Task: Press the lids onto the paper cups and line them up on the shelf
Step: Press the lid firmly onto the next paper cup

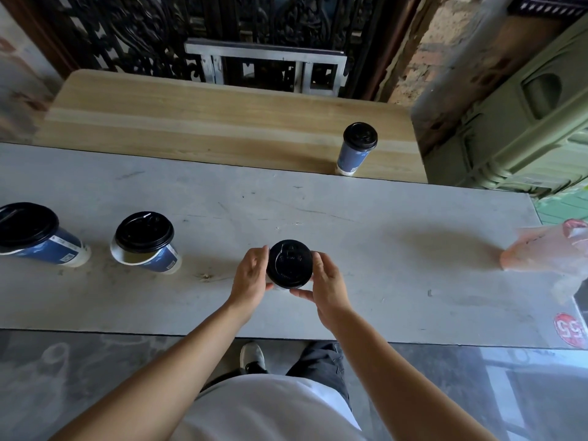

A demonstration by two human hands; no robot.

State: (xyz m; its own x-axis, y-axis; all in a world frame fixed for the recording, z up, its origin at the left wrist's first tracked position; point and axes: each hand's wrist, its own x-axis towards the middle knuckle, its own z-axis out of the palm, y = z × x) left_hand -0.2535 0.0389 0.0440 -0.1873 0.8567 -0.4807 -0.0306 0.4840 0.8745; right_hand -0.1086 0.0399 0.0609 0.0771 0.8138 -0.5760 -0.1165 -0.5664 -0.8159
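Note:
A paper cup with a black lid (pixel 289 264) stands on the grey table (pixel 366 249) right in front of me. My left hand (pixel 251 276) wraps its left side and my right hand (pixel 327 283) cups its right side, thumb under the near rim. Two more blue cups with black lids stand to the left: one (pixel 144 241) mid-left, with its lid sitting askew, and one (pixel 35 235) at the far left edge. A lidded blue cup (pixel 355 149) stands on the wooden shelf (pixel 206 122) behind the table, near its right end.
A clear plastic bag (pixel 547 253) lies at the table's right end. A green plastic crate (pixel 525 122) sits beyond the shelf on the right. Dark ornate metalwork (pixel 191 33) rises behind the shelf. My shoe and trouser leg show below the table's near edge.

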